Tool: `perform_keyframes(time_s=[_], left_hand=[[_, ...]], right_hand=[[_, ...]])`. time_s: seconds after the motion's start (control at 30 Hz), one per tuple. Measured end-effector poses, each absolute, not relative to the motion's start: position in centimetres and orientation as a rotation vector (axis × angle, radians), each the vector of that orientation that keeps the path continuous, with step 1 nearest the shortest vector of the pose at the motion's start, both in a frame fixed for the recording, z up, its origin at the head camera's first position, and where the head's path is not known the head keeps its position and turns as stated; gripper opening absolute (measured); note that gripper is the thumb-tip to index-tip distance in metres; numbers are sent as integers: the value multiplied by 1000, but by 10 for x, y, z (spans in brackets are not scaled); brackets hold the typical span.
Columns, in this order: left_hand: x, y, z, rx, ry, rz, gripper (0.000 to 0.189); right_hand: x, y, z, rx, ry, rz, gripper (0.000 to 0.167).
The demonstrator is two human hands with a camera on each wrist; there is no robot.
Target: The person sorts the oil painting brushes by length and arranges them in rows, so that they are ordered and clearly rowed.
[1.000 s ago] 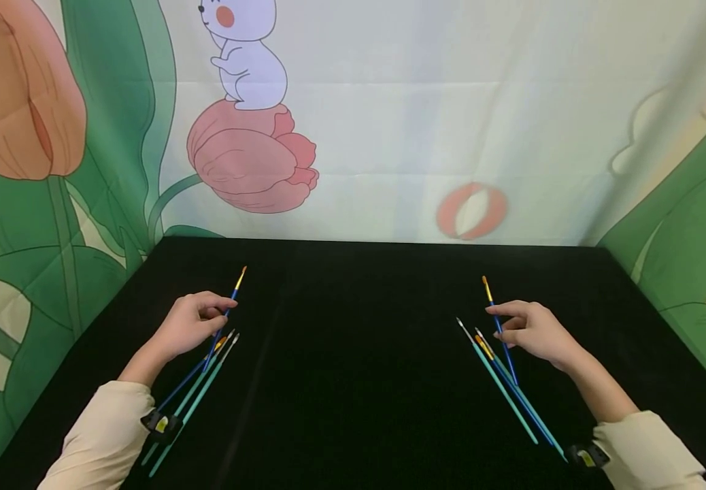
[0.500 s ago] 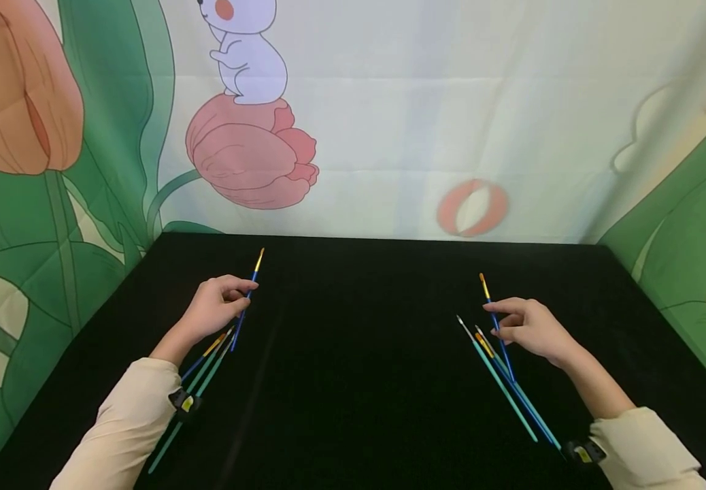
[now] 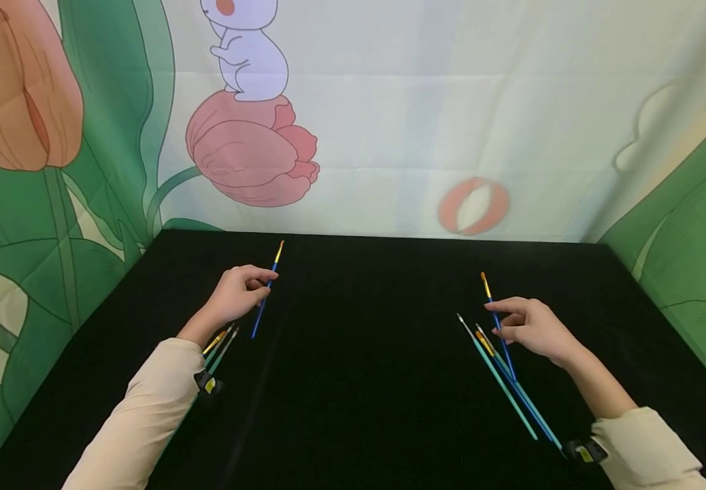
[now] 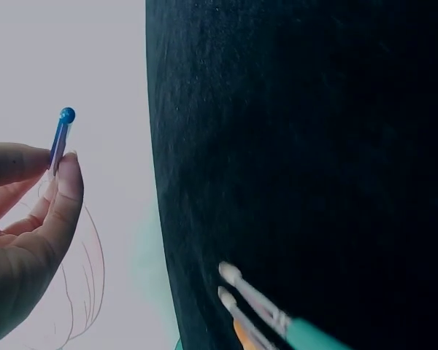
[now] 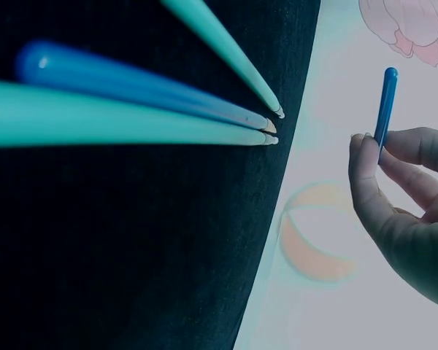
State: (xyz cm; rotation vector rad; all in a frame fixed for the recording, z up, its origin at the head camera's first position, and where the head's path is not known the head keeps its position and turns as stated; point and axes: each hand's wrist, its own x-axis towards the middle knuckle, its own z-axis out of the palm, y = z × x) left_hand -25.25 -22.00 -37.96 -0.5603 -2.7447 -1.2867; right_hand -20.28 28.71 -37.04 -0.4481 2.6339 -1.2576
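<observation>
My left hand (image 3: 239,292) pinches a blue paintbrush (image 3: 260,314) between thumb and fingertips, its tan bristles pointing to the back. In the left wrist view the rounded blue handle end (image 4: 67,115) sticks out past the fingertips. On the right, my right hand (image 3: 530,329) pinches another blue paintbrush (image 3: 505,350) the same way, with its bristles up and away. This brush's lower end overlaps a group of brushes lying on the table. That group holds two teal paintbrushes (image 3: 505,388) and a blue one (image 3: 524,398). The right wrist view shows their handles (image 5: 204,120) close up.
Beneath my left forearm lie more paintbrushes (image 3: 221,354), partly covered by the sleeve (image 3: 139,415). A black cloth (image 3: 353,354) covers the table. Behind its far edge hangs a printed curtain (image 3: 377,136) with flowers and a white animal.
My left hand has moved right and toward the back with its blue paintbrush, away from the brushes beneath the forearm. The right hand stays almost in place, still pinching its brush.
</observation>
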Motion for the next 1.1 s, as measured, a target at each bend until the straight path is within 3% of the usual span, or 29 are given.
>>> perform_keyframes(time_s=[1.1], left_hand=[[-292,-178,-376,-490,-2788,-1469,33]], right_hand=[[-206,284,-370,-450,2593,-1303,45]])
